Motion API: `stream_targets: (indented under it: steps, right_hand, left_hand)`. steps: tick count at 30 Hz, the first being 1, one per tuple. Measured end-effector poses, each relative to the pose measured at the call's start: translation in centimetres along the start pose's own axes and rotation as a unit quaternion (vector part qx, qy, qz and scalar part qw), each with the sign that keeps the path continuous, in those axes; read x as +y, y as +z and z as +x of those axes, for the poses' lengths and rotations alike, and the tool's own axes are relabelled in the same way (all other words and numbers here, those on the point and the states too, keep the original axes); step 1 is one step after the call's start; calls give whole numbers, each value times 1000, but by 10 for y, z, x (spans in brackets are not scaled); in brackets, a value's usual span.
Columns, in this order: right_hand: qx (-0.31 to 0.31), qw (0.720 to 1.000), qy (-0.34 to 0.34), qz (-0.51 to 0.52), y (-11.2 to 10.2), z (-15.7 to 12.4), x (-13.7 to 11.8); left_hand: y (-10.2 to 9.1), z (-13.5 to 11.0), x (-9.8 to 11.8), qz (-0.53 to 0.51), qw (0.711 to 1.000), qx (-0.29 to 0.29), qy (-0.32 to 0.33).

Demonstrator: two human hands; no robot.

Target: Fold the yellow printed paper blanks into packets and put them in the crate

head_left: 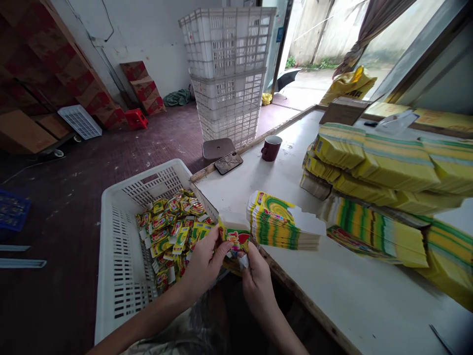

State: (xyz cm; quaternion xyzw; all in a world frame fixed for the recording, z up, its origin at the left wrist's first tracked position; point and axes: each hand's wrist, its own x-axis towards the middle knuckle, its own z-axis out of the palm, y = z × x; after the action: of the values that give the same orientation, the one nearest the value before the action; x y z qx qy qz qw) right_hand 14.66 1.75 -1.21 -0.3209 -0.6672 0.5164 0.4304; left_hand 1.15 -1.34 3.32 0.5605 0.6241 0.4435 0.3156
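A small printed carton (237,237), yellow, red and green with a white flap standing up, is held between my two hands over the table's front edge. My left hand (207,256) grips its left side, the thumb across the printed face. At the lower right corner, my right hand (257,273) pinches the carton, and something white shows at its fingers. Just beyond lies a stack of flat yellow-green cartons (275,222) on the white table (295,276). To the left, a white plastic crate (118,231) contains many small packed cartons (177,231).
A dark red mug (271,149) and a phone (228,162) rest near the table's far left edge. Bundled flat cartons (380,158) are piled on the right. Stacked white crates (229,74) and a brown stool (218,148) stand beyond.
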Motion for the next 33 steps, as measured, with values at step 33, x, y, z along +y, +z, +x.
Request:
stream_targets:
  steps: [33]
  right_hand:
    - [-45,946,-191,-257,-45,7,-26]
  left_hand:
    - [-48,-2,29,54,994,43,81]
